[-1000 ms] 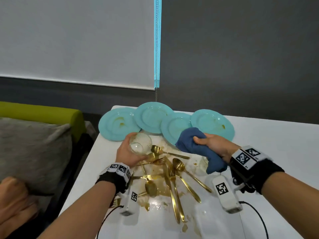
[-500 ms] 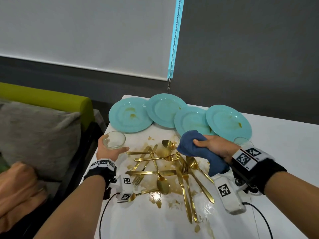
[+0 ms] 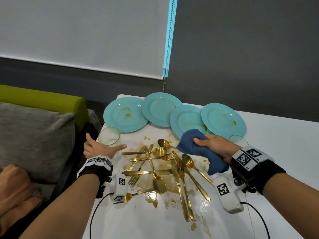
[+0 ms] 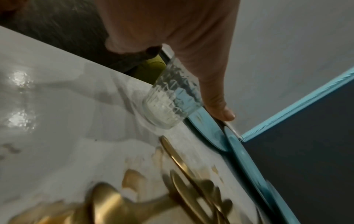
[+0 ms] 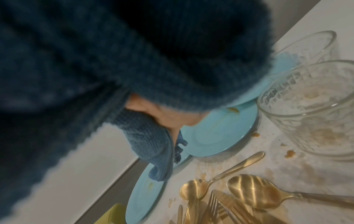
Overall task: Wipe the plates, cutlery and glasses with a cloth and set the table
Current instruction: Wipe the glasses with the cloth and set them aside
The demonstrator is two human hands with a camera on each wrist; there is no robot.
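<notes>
Standing near the far left corner of the white desk [image 3: 276, 145], a clear glass [image 3: 109, 139] is upright, just beside the leftmost of four turquoise plates [image 3: 126, 114]. The left hand [image 3: 100, 149] is spread around the glass with thumb and fingers apart; whether it touches, I cannot tell. The right hand [image 3: 215, 148] grips a blue cloth [image 3: 198, 149] above the gold cutlery [image 3: 165, 168], which lies in brown stains.
</notes>
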